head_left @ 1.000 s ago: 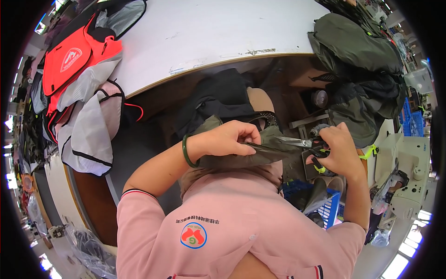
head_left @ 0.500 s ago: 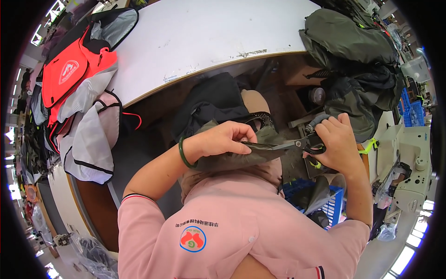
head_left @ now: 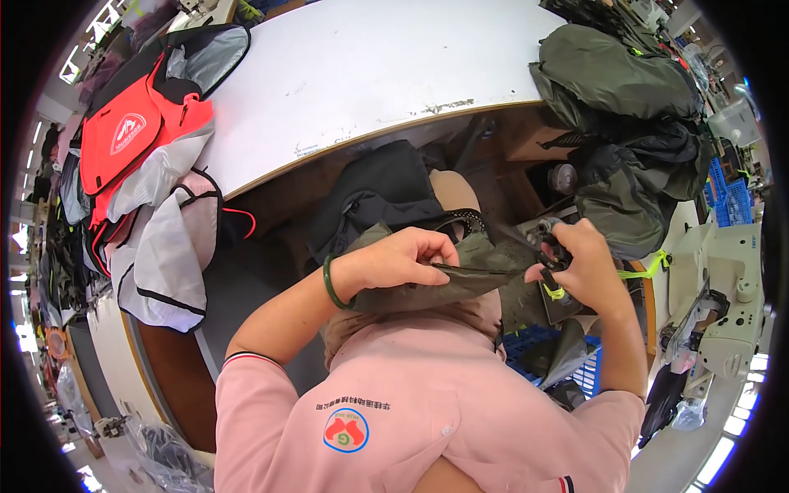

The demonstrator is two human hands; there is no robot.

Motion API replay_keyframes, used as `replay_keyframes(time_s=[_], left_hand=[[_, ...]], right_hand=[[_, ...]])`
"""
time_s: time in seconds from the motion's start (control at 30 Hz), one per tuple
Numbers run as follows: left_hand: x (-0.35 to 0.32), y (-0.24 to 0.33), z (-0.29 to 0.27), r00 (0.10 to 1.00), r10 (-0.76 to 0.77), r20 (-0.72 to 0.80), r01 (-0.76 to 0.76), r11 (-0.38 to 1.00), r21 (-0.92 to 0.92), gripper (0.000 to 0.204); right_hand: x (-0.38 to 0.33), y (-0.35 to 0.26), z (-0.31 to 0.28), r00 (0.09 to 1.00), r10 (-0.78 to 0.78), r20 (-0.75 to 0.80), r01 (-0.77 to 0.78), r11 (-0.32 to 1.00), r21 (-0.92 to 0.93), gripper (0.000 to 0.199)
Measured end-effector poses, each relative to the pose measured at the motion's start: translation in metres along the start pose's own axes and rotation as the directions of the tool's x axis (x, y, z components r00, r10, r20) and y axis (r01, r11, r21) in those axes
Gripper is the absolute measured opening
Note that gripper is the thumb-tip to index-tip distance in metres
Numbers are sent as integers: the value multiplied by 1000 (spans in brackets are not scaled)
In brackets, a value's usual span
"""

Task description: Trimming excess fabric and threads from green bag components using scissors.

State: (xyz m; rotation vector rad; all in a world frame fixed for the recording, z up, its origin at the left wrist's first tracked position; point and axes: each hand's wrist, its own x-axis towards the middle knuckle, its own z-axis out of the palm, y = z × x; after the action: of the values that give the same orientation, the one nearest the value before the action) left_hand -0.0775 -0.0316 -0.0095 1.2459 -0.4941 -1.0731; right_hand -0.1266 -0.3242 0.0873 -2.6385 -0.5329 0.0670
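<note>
My left hand point(head_left: 404, 260) pinches the edge of a dark olive fabric piece point(head_left: 481, 282) between thumb and fingers, above my lap. The fabric stretches to the right of those fingers, and black mesh webbing point(head_left: 467, 220) lies along its far side. My right hand point(head_left: 585, 267) is closed round the handles of a pair of scissors point(head_left: 552, 245), just right of the fabric. The blades look blurred and point up and left, apart from the edge my left hand holds. A black fabric piece point(head_left: 382, 185) lies on my lap beyond my left hand.
A white table point(head_left: 370, 66) curves across in front. Red-and-grey bags point(head_left: 123, 148) hang over its left end; olive bags point(head_left: 616, 74) are heaped at its right. A sewing machine point(head_left: 727, 296) stands far right, and a blue crate point(head_left: 588, 370) sits low beside me.
The scissors have drawn back from the fabric edge near my left fingers, and their blades have swung upward. My left hand keeps its pinch on the fabric.
</note>
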Motion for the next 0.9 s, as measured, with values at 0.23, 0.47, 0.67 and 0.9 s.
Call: replay_keyframes(time_s=[0.23,0.47,0.67,0.9], left_hand=[[-10,3,7,996,54,-64,-43,987,154,16],[-29,-5,30,865,470,-173,-183,618,765,21],[-30,-35,47,594,797,109,-277,75,958,17],[-29,-43,51,460,843,279,-320,-135,938,26]], right_hand=[[13,-20,56,988,-26,153,-27,943,331,34],[-2,-13,84,988,71,135,-142,752,643,34],[-36,-19,89,967,234,99,-217,557,802,36],[-74,8,58,957,263,-120,-194,891,410,47]])
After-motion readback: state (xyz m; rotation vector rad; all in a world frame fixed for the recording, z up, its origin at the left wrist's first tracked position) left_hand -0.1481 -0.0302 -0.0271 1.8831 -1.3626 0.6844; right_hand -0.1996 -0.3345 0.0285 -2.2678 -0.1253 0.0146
